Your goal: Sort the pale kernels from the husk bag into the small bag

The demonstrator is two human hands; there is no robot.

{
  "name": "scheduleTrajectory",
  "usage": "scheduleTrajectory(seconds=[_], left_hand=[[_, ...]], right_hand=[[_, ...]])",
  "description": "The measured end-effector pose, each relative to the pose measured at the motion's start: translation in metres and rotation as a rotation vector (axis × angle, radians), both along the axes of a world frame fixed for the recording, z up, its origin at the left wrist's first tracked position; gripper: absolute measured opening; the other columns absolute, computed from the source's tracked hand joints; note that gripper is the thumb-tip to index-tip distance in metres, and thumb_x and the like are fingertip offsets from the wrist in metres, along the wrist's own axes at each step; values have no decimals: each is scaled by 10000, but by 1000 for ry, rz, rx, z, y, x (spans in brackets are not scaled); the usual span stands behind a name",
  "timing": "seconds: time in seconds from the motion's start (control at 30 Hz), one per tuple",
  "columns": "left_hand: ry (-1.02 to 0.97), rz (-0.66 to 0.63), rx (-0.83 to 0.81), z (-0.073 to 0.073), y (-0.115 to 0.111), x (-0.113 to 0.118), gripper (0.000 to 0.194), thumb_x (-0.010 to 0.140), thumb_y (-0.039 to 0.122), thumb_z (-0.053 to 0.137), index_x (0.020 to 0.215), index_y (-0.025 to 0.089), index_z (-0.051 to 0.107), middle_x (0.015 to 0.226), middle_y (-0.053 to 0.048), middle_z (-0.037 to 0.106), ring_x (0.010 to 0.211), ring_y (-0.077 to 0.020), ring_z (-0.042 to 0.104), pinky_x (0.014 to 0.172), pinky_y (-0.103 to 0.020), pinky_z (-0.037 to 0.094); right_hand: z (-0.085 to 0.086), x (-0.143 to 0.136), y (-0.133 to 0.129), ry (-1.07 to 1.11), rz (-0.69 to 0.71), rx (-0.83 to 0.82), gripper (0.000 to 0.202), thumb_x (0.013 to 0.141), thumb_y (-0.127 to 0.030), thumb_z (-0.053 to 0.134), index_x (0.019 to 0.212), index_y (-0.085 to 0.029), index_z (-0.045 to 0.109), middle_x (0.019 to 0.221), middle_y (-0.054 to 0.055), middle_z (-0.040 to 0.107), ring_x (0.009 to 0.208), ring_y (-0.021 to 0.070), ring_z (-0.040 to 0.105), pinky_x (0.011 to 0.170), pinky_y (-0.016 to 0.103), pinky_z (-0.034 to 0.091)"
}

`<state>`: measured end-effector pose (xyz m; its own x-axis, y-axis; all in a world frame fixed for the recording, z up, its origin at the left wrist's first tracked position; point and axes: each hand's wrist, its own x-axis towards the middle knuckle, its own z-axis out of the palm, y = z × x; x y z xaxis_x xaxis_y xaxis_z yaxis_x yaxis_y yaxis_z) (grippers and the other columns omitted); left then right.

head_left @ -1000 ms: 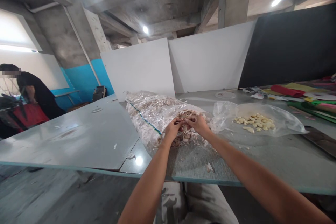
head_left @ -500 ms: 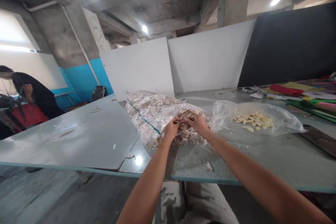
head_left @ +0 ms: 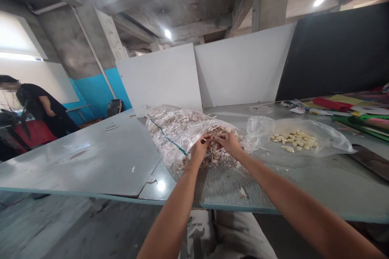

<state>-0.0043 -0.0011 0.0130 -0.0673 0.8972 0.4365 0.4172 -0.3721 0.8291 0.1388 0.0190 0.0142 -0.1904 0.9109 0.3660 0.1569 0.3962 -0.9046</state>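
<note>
My left hand (head_left: 201, 148) and my right hand (head_left: 227, 142) meet fingertip to fingertip over a heap of dry papery garlic skins (head_left: 216, 158). Both are closed in a pinch; whatever sits between the fingertips is too small and hidden to make out. The heap spills from the mouth of a big clear plastic bag (head_left: 170, 129), stuffed with more skins and crossed by a blue-green cord (head_left: 165, 135). To the right, pale peeled garlic cloves (head_left: 296, 141) lie in a second clear plastic bag (head_left: 330, 135).
The grey table (head_left: 100, 158) has loose skin scraps (head_left: 242, 192) near its front edge. A dark flat object (head_left: 369, 162) lies at right, below coloured sheets (head_left: 361, 123). White boards (head_left: 161, 77) stand behind. At far left a person (head_left: 45, 107) leans over something red.
My hands stay at nearly the same spot, still pinching over the skins. At far left the person has shifted slightly, with one arm now hanging lower.
</note>
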Motion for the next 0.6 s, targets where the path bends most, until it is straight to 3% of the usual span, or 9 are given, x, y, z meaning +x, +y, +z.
scheduleTrajectory(seconds=[0.33, 0.6], left_hand=[[98, 50, 55, -7, 9, -4, 257, 731, 420, 575, 878, 229, 665, 744, 7, 649, 639, -118, 546, 635, -218, 407], [-40, -104, 136, -16, 18, -2, 141, 697, 255, 628, 804, 178, 679, 781, -14, 641, 661, -106, 550, 648, -216, 428]], right_hand=[[4, 3, -2, -47, 16, 19, 223, 692, -350, 562, 689, -145, 648, 559, 16, 620, 441, 98, 534, 439, 194, 416], [0, 3, -4, -130, -77, 125, 119, 663, -231, 498, 611, -151, 569, 477, -10, 563, 447, 94, 510, 429, 176, 349]])
